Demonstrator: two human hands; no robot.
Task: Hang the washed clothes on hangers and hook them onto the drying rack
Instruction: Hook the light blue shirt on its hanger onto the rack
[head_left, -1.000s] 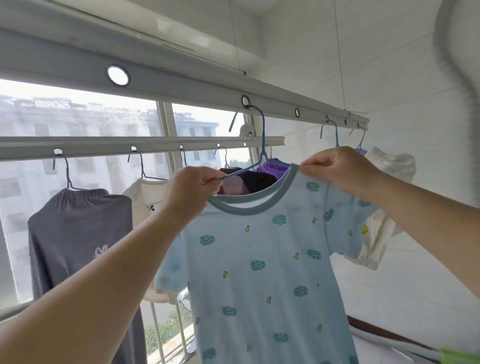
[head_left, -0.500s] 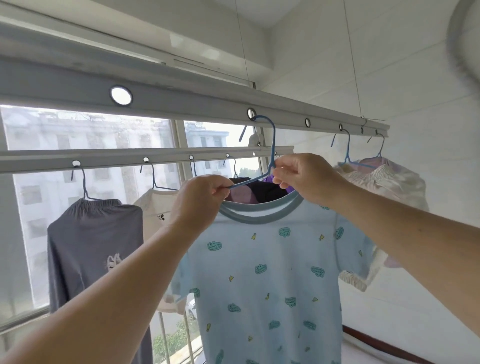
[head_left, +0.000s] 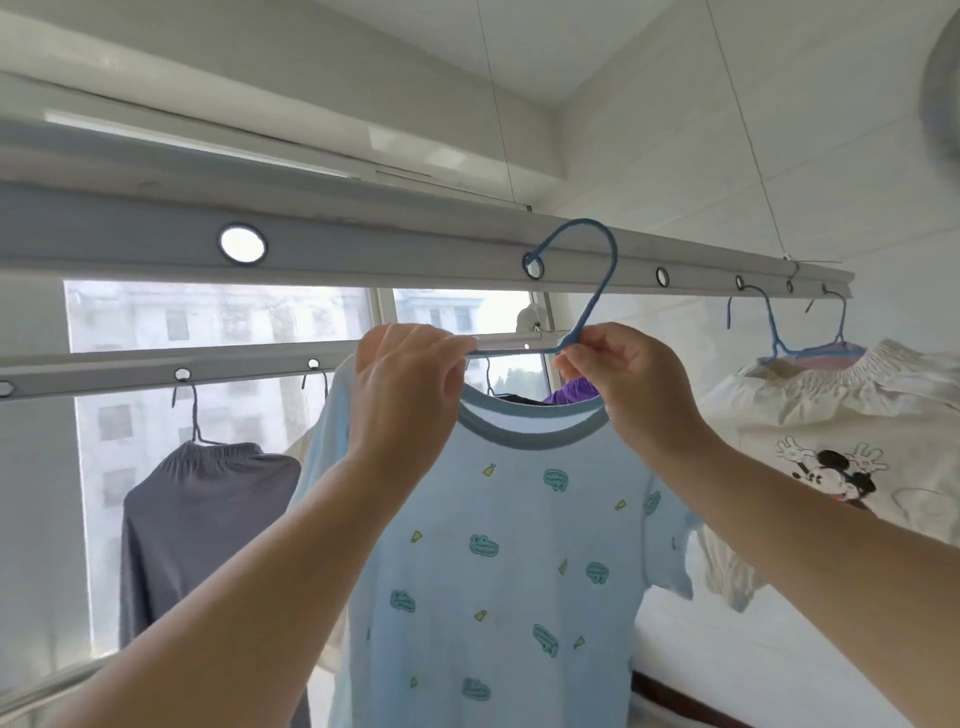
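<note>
1. Two grey rails of the drying rack (head_left: 395, 249) crossed the view in front of the window (head_left: 223, 322), the nearer rail pierced by a row of round holes.
2. Next in size, the pale blue T-shirt (head_left: 509, 561), printed with small frogs, hung on the blue hanger (head_left: 597, 291) between both raised hands, just below the nearer rail.
3. Beside it on the right, a cream cartoon-print garment (head_left: 841, 457) hung from its own hanger on the same rail; a grey garment (head_left: 202, 519) hung from the farther rail on the left.
4. The left hand (head_left: 405, 384) was clenched around the hanger's arm and the shirt's shoulder; the right hand (head_left: 623, 374) pinched the hanger at the base of its hook.
5. The hook's tip sat at one rail hole (head_left: 533, 268); whether it had passed through could not be told.
6. No true containers showed; the holes served as the only receptacles. Two farther right held hanger hooks, while the large hole at left and one small one between appeared vacant.
7. Judged risk: if the tip only rested on the rim, letting go would probably drop shirt and hanger together.
8. A second risk: the wet shirt's weight, held unevenly, could slide the collar off one hanger arm.
</note>
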